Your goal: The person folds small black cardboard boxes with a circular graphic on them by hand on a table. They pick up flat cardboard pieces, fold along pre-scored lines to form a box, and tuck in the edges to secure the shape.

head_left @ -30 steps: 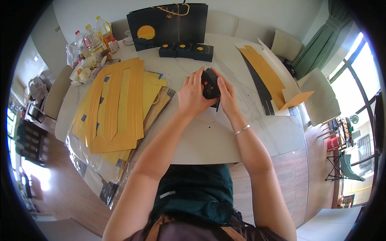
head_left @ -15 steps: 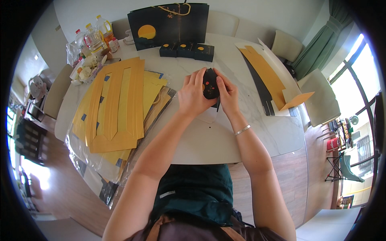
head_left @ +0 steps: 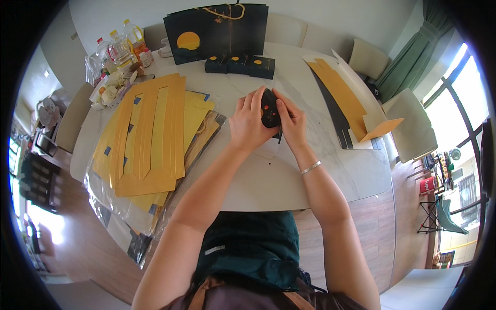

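A small black box (head_left: 269, 109) with red and orange printed spots is held between my two hands above the middle of the table. My left hand (head_left: 250, 121) wraps its left side, fingers closed along the far edge. On the other side, my right hand (head_left: 292, 119) presses its thumb and fingers against the box; a dark flap sticks out below, near that palm. How far the box is folded together is hidden by my fingers. Beyond my hands, several finished-looking small dark boxes (head_left: 239, 65) with yellow moons stand in a row before a large dark gift bag (head_left: 217, 39).
Gold card sheets (head_left: 150, 129) lie stacked on clear plastic at the left. Gold and black card strips (head_left: 341, 95) are on the right of the marble-patterned table (head_left: 227, 181). Oil bottles (head_left: 121, 49) and a flower arrangement (head_left: 110, 93) occupy the far left; chairs (head_left: 411, 124) surround the table.
The right thumb and fingers have shifted slightly on the box, and the box has turned a little. Otherwise the scene stays the same.
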A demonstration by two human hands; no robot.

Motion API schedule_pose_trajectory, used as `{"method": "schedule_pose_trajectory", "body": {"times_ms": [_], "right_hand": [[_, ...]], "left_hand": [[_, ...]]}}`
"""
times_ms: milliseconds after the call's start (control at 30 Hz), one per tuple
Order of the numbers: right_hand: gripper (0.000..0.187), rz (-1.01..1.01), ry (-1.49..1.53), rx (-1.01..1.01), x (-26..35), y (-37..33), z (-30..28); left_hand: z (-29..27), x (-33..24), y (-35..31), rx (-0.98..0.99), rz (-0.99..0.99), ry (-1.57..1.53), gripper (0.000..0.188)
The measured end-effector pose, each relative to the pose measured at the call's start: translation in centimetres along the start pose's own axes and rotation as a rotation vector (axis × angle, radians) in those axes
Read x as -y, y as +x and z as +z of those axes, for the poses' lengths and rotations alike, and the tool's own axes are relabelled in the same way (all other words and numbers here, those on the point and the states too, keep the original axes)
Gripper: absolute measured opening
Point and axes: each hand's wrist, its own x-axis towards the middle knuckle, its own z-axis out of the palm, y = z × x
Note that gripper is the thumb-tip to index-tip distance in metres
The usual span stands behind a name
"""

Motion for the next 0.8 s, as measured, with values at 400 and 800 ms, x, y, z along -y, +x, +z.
{"method": "schedule_pose_trajectory", "body": {"times_ms": [400, 800], "right_hand": [[0.046, 0.023, 0.054, 0.111, 0.5, -0.4, 0.5], [0.035, -0.145, -0.038, 0.085, 0.1, -0.1, 0.5]], "left_hand": [[-0.1, 1.0, 0.1, 0.018, -0.194, -0.123, 0.079], [0.0, 1.2, 0.1, -0.02, -0.137, -0.146, 0.071]]}}
